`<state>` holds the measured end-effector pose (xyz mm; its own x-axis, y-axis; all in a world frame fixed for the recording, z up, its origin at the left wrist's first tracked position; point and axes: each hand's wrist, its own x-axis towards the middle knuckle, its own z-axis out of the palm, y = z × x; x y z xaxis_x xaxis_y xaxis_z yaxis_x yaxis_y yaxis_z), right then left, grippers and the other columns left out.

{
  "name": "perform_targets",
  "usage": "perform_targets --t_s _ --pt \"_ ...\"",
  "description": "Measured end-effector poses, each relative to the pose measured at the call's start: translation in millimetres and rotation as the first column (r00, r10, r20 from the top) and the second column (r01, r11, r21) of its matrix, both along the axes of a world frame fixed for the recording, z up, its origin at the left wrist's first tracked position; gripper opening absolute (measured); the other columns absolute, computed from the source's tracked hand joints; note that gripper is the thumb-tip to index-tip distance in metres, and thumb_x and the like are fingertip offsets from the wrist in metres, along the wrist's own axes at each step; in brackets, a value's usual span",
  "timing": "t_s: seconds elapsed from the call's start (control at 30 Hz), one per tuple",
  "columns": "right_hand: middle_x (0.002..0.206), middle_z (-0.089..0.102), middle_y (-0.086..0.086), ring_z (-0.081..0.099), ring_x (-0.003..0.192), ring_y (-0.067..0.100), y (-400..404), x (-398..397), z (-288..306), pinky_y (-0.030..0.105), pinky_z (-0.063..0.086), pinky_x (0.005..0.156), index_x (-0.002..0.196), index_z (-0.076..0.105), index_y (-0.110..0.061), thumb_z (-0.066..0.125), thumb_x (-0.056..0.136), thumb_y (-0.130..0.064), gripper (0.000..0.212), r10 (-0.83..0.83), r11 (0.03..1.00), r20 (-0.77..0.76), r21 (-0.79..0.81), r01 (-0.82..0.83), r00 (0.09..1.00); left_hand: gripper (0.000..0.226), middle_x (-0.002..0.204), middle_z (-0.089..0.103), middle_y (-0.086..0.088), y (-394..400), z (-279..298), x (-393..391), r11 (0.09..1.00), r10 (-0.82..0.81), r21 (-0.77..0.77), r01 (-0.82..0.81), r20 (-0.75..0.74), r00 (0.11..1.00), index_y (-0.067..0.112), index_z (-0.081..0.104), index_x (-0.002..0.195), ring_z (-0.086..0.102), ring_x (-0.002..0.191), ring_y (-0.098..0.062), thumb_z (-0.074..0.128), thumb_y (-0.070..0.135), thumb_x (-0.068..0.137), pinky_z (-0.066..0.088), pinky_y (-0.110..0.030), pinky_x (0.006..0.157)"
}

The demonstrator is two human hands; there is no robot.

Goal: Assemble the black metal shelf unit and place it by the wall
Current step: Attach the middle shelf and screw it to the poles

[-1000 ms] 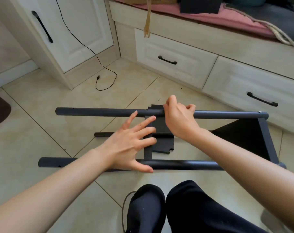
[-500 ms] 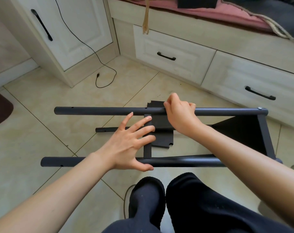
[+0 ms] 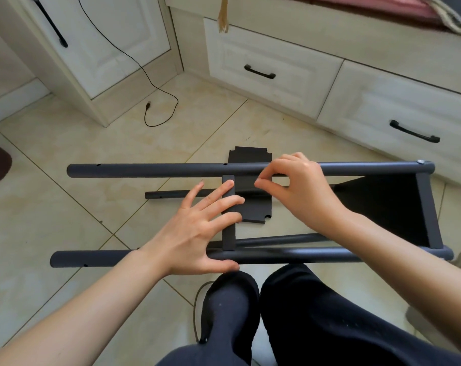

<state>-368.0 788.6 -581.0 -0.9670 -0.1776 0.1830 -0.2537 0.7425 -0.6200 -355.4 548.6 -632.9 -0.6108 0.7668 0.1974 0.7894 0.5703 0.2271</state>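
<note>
Fitting the middle shelf panel [image 3: 228, 212]: the flat, open left hand [image 3: 197, 228] presses its edge, while the right hand [image 3: 298, 191] pinches its far corner just under the far pole [image 3: 171, 170]. Next, likely seat that corner.

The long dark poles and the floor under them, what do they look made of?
The poles look like painted metal tubing: round, hollow-ended, matte dark grey, with small drilled holes. The floor looks like glazed ceramic tile: glossy, mottled beige, with thin grout lines. Neither is certain from looks alone.
</note>
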Motion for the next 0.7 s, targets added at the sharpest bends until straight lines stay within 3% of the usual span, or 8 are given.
perform_targets --t_s 0.13,0.3,0.37,0.7 --pt "0.079 0.070 -0.012 0.063 0.081 0.006 0.4 11.4 1.2 0.020 0.049 0.077 0.085 0.077 -0.021 0.075 0.085 -0.028 0.007 0.051 0.992 0.168 -0.120 -0.031 0.984 0.073 0.156 0.043 0.000 0.2 -0.5 3.8 1.000 -0.009 0.006 0.009 -0.011 1.000 0.017 0.063 0.124 0.012 0.156 -0.021 0.061 0.074 0.078 0.006 -0.057 0.123" --pt "0.077 0.076 0.000 0.068 0.074 0.004 7.8 18.4 -18.7 0.028 0.057 0.075 0.087 0.079 -0.016 0.079 0.083 -0.022 0.007 0.106 0.965 0.480 -0.260 0.025 0.871 0.071 0.157 0.042 0.000 0.6 -0.5 8.6 1.000 -0.014 0.023 0.014 0.000 1.000 0.018 0.063 0.123 0.013 0.156 -0.022 0.064 0.072 0.078 0.011 -0.059 0.123" --pt "0.079 0.077 0.005 0.072 0.077 0.007 9.5 19.4 -26.3 0.025 0.057 0.072 0.091 0.078 -0.012 0.078 0.083 -0.017 0.009 0.140 0.936 0.566 -0.344 0.078 0.812 0.071 0.157 0.041 0.000 0.1 -0.9 9.9 1.000 -0.020 0.024 0.020 0.004 1.000 0.018 0.063 0.124 0.013 0.156 -0.022 0.064 0.073 0.078 0.011 -0.058 0.123" --pt "0.092 0.077 0.000 0.071 0.086 0.008 -3.7 10.1 -49.9 0.016 0.056 0.070 0.097 0.078 -0.022 0.074 0.086 -0.012 0.015 0.222 0.930 0.677 -0.362 0.055 0.701 0.070 0.157 0.041 -0.001 0.4 0.0 7.3 0.999 -0.029 0.033 0.027 0.031 0.999 0.018 0.063 0.125 0.013 0.156 -0.024 0.067 0.070 0.078 0.015 -0.057 0.123"
